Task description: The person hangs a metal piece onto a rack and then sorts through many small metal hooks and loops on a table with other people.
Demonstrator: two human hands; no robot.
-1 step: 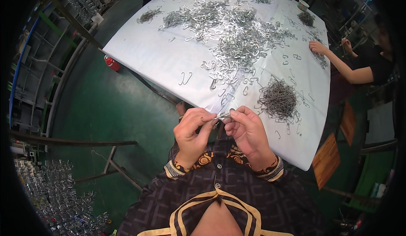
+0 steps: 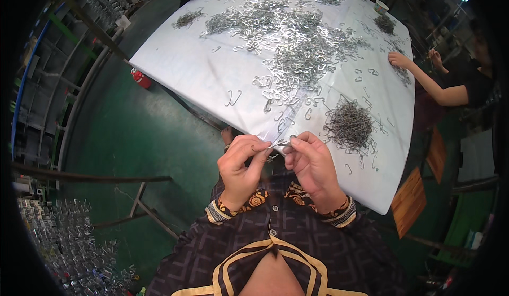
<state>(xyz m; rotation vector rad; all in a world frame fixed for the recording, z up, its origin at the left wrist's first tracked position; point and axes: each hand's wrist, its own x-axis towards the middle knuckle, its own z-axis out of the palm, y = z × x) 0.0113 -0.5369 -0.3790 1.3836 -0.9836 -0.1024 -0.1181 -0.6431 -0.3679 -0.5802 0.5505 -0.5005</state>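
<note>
At the table's near edge, my left hand (image 2: 243, 161) pinches one end of a small metal wire hook (image 2: 279, 144) between thumb and forefinger. My right hand (image 2: 312, 161) is closed on its other end, thumb against the fingers. The fingertips cover much of the hook, so its full shape is hidden. Right of my right hand lies a dense pile of darker bent wire pieces (image 2: 348, 125). Beyond my hands spreads a large heap of shiny, snap-hook-like metal hooks (image 2: 297, 52), with several loose ones nearer to me.
A pale sheet covers the table (image 2: 175, 73). Co-workers' hands rest at its far and right edges, one hand (image 2: 399, 59) beside a small pile. A small tub (image 2: 380, 7) stands at the far right. Wooden stools (image 2: 409, 202) are at right, hanging metal parts (image 2: 69, 243) lower left.
My right hand has shifted very slightly to the right. My left hand keeps its pinch, and the piles look the same.
</note>
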